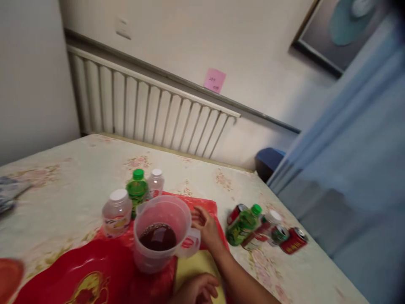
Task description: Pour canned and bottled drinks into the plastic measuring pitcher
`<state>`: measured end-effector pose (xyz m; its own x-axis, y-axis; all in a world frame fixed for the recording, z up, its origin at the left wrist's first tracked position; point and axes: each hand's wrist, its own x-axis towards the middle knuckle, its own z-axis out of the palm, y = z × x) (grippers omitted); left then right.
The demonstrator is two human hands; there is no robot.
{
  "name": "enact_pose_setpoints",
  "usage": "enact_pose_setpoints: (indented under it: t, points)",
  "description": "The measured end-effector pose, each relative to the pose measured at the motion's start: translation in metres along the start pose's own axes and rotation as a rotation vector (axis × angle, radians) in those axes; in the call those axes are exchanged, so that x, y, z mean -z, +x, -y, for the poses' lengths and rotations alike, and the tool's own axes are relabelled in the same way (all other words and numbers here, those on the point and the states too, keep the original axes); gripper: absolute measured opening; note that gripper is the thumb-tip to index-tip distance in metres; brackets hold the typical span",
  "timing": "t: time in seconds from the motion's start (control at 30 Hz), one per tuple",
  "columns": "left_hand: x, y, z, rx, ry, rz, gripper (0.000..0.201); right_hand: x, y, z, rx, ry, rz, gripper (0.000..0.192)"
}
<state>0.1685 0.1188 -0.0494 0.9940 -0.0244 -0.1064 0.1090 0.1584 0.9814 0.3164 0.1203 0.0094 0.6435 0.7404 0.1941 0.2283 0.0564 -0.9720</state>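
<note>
A clear plastic pitcher holding some dark liquid stands on a red mat. My right hand is just right of the pitcher, fingers apart, beside its handle; I cannot tell whether they touch it. My left hand rests at the bottom edge with loosely curled fingers, on a yellow sheet, holding nothing visible. Behind the pitcher three bottles stand upright: a clear one with a white cap, a green one with a green cap and a small clear one.
To the right, a green bottle, another bottle and red cans lie on the floral tablecloth. A red tray sits front left. A radiator lines the wall; a blue curtain hangs right.
</note>
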Motion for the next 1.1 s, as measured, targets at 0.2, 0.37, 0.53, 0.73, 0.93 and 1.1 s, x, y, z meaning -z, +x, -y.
enact_pose_setpoints:
  t: [0.2,0.37,0.53,0.73,0.93,1.1]
  points:
    - [-0.004,0.003,-0.002,-0.042,-0.056,-0.013,0.044,0.110,-0.112,-0.026,-0.026,-0.176,-0.377,0.034]
    - [-0.007,0.003,-0.008,-0.023,-0.087,0.003,0.043,0.181,-0.124,-0.047,-0.088,-0.390,-0.894,0.053]
    - [-0.007,0.006,-0.005,-0.036,-0.076,0.020,0.045,0.194,-0.091,-0.059,-0.082,-0.405,-0.861,0.058]
    - [-0.005,0.006,-0.003,-0.032,-0.049,0.017,0.044,0.189,-0.073,-0.073,-0.095,-0.478,-0.879,0.046]
    - [-0.005,0.007,-0.001,-0.035,-0.031,0.024,0.044,0.186,-0.067,-0.080,-0.129,-0.559,-0.933,0.042]
    - [-0.006,0.008,0.000,-0.035,-0.043,0.020,0.045,0.179,-0.061,-0.081,-0.164,-0.597,-0.983,0.039]
